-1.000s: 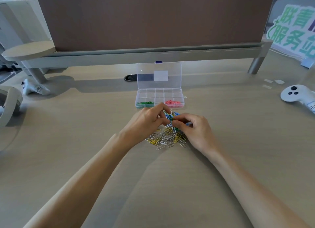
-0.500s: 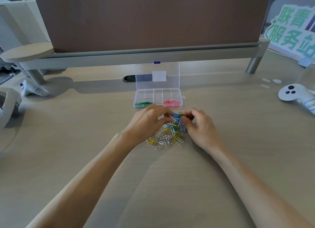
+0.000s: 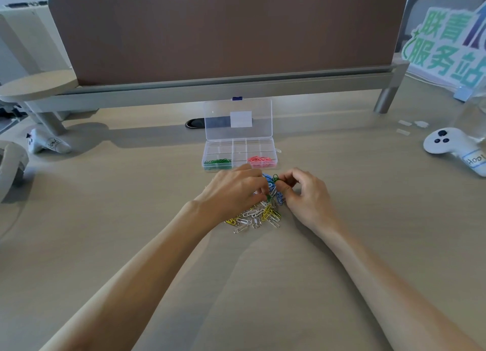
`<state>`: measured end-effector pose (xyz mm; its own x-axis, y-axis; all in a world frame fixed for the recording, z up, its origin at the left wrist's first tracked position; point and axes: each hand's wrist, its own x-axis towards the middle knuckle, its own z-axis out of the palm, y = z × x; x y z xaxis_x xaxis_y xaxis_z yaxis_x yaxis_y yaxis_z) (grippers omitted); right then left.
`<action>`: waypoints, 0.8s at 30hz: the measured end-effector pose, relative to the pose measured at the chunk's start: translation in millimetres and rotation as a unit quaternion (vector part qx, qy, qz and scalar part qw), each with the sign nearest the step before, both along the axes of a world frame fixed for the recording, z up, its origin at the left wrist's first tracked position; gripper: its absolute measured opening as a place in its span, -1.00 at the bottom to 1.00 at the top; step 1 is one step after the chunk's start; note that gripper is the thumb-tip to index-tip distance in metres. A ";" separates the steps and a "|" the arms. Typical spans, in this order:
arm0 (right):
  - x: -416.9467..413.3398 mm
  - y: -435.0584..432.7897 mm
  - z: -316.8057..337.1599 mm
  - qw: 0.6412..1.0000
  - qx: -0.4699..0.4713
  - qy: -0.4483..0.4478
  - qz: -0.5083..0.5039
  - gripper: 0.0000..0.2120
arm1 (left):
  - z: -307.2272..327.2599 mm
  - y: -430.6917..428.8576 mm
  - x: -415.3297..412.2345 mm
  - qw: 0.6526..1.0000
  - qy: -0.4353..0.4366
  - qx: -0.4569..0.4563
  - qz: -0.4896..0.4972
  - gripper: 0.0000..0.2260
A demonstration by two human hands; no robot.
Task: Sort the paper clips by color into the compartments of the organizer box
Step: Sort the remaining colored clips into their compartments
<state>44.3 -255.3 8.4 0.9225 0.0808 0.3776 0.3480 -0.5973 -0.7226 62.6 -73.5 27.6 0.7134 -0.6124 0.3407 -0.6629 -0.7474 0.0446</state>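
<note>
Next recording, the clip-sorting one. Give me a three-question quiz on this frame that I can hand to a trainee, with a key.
1. True or false: the lid of the organizer box is shut.
2. Which colour of clips lies in the box's front-right compartment? A green, B pink, C yellow.
3. How many compartments hold clips?

Key
1. False: the lid stands open.
2. B: the pink clips.
3. Two: the green clips lie front-left. The other clips sit in the loose pile, where the left hand and right hand are working.
</note>
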 end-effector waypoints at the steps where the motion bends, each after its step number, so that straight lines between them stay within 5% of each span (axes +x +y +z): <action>1: -0.2 0.2 0.6 1.000 0.007 0.002 0.000 -0.75 | 0.6 -0.1 -0.2 1.000 -0.006 0.003 0.000 -0.93; 9: -1.4 -0.1 2.0 0.999 0.029 0.011 0.010 -0.85 | -1.3 4.2 -2.9 0.986 0.095 -0.084 0.104 -0.92; 15: 0.2 -0.8 -1.4 1.000 0.014 0.006 0.012 -0.92 | -0.2 -0.2 -4.8 0.938 0.223 -0.244 0.106 -0.99; 24: 0.6 -1.0 -0.8 0.999 0.020 0.004 0.029 -0.92 | 4.4 -5.1 -10.1 0.920 0.231 -0.297 0.112 -0.91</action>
<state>44.9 -256.3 7.6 0.9198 0.1189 0.3740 0.3750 -0.5475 -0.7481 52.5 -78.7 32.0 0.9516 -0.2364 0.1964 -0.3031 -0.6164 0.7268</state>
